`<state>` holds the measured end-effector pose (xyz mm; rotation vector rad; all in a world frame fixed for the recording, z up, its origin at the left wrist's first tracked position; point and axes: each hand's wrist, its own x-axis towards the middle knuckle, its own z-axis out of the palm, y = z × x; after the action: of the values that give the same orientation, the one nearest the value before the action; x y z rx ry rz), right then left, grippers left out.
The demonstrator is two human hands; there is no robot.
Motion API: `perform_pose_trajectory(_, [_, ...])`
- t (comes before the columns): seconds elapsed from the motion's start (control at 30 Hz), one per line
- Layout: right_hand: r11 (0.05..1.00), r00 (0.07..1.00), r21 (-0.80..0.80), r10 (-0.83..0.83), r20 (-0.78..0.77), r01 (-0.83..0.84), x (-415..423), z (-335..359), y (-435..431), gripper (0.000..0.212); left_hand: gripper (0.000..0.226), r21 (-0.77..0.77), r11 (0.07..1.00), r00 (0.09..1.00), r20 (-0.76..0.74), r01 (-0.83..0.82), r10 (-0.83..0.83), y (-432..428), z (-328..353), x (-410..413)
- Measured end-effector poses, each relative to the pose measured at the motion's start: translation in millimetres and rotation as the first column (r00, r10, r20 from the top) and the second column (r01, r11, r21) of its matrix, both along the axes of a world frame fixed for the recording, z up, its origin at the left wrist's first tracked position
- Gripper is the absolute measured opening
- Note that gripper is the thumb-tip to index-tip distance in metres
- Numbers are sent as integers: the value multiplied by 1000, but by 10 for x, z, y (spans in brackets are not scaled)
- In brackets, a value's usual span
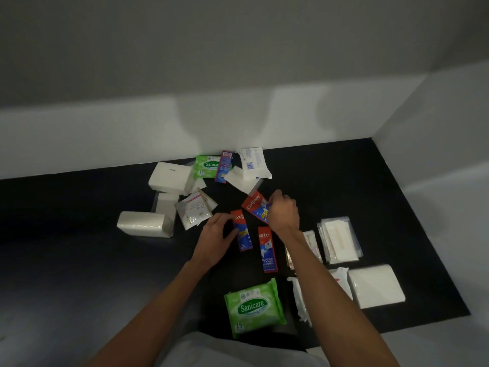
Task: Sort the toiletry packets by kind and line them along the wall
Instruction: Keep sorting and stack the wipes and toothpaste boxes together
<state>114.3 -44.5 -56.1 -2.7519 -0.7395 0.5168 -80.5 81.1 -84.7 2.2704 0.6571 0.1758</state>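
Observation:
Toiletry packets lie scattered on a black mat [79, 234]. My right hand [284, 211] grips a red Colgate sachet [254, 203], tilted. My left hand [215, 237] touches the left edge of a second Colgate sachet [242, 234], thumb against it. A third Colgate sachet [267, 250] lies between my arms. A fourth toothpaste packet [224, 166] leans near the white wall [105, 133], beside a green Sanicare wipes pack [207, 165]. Another Sanicare pack [254, 307] lies near me. Dove sachets [195, 209] lie to the left.
White tissue packs [144, 223], [169, 177] sit at the left; a white soap packet [252, 161] leans by the wall. Clear-wrapped white packets [340, 238] and a white pack [375, 286] lie at the right, near a side wall [436, 128].

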Motion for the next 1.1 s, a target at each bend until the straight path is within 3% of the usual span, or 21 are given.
perform_pose_trajectory(0.1, [997,997,2,71,-13,-71,-9,-17,-11,48,37,11,1000,1000,-8,-9,9,23,-9,-23])
perform_pose_trajectory(0.2, [986,990,-97,141,17,-139,-51,-19,8,56,36,16,1000,1000,-5,-13,13,28,11,-17])
perform_pose_trajectory(0.37, [990,994,-82,110,-21,-111,-25,-11,54,44,35,25,1000,1000,-21,-16,17,31,63,2])
perform_pose_trajectory(0.5, [997,997,-9,70,-12,-70,37,34,33,25,34,21,999,999,-20,-25,26,65,103,6])
perform_pose_trajectory(0.63, [997,999,69,43,-3,-43,96,98,-31,23,32,17,999,999,8,-51,51,72,143,20])
perform_pose_trajectory(0.77, [965,989,255,-20,-147,58,68,184,-54,11,28,-31,995,992,81,-92,94,59,198,86])
perform_pose_trajectory(0.9, [922,963,378,26,-267,80,-174,201,-47,22,33,-107,985,984,105,-134,146,55,189,145])
perform_pose_trajectory(1.0, [940,944,338,75,-320,40,-370,56,-21,23,37,-116,978,977,108,-171,184,42,167,146])
perform_pose_trajectory(1.1, [971,948,234,118,-295,-48,-513,-27,24,17,43,-63,991,987,104,-116,122,43,137,94])
